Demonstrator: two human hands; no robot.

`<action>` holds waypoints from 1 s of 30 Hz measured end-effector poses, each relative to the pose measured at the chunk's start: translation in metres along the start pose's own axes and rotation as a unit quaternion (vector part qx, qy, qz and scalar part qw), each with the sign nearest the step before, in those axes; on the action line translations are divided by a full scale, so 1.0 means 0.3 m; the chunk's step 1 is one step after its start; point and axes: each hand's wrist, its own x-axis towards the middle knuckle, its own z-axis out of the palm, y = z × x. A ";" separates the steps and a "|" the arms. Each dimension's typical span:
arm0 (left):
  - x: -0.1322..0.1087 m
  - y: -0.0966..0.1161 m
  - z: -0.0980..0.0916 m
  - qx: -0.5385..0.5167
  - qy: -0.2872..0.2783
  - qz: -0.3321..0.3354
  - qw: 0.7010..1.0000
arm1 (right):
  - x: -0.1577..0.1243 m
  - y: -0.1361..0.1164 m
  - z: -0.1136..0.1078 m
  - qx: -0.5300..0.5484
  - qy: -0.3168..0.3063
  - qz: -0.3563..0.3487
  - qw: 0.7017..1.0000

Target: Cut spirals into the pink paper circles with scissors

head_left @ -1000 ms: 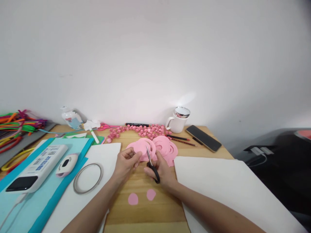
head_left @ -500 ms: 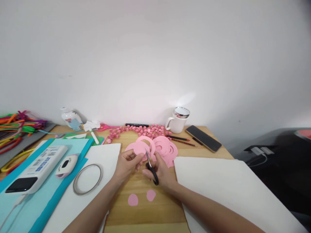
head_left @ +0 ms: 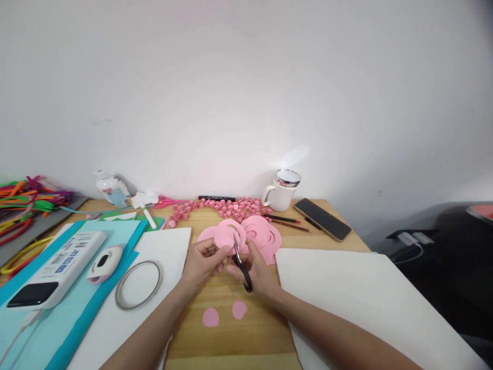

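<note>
My left hand (head_left: 202, 263) pinches a pink paper disc (head_left: 225, 235) cut into a spiral and holds it above the wooden table (head_left: 246, 334). My right hand (head_left: 257, 270) grips black-handled scissors (head_left: 241, 264), whose blades point up into the pink paper. Just behind the hands lies a pile of pink paper spirals (head_left: 264, 234). Two small pink paper circles (head_left: 211, 317) lie on the wood in front of my wrists.
White sheets (head_left: 358, 298) lie right and left. On the left are teal paper, a power bank (head_left: 57, 267), a small white device (head_left: 100, 263) and a tape ring (head_left: 138, 284). At the back stand a mug (head_left: 283, 190), phone (head_left: 322, 219), pencils, pink rolled bits (head_left: 227, 206), a bottle, pipe cleaners (head_left: 26, 198).
The pink spiral has turned a little in my left hand and the scissors have shifted slightly along it. Both hands stay in the same place.
</note>
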 end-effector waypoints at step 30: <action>-0.008 0.015 0.004 0.039 0.027 0.014 0.999 | 0.000 0.009 -0.005 0.003 -0.014 -0.019 1.000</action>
